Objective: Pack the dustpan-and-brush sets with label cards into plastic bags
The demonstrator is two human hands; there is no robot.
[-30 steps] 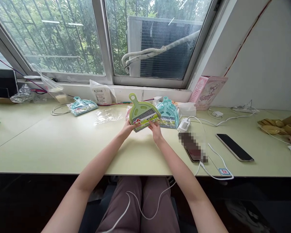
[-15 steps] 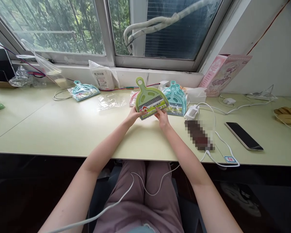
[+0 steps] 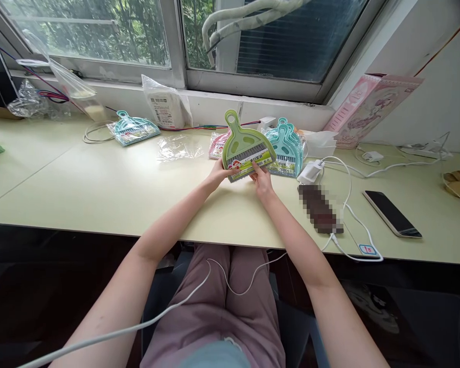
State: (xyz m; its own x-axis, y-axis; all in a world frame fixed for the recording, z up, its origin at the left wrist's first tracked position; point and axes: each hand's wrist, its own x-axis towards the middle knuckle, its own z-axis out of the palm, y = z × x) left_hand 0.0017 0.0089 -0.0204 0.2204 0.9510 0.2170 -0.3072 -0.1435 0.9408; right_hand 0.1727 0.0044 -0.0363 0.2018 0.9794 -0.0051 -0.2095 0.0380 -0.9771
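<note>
Between my hands a green dustpan and brush set (image 3: 247,148) is held tilted up, its ring handle pointing away and a printed label across its brush. My left hand (image 3: 217,175) grips the lower left corner. At the lower right edge, my right hand (image 3: 261,180) pinches it with the thumb on the label. Behind it on the table stand blue dustpan sets (image 3: 287,151), partly covered, and a pink packaged set (image 3: 217,144), mostly hidden. Another wrapped blue set (image 3: 134,129) lies further left.
On the pale table (image 3: 138,189) lies a clear plastic wrapper (image 3: 179,148). To the right are a white charger (image 3: 310,172), cables, a blurred-out dark object (image 3: 322,209) and a phone (image 3: 391,213). A pink box (image 3: 371,110) stands by the wall. A white cable crosses my lap.
The view has shifted slightly, so the scene sits a little differently. Both hands still hold the green set, and its tilt looks nearly the same.
</note>
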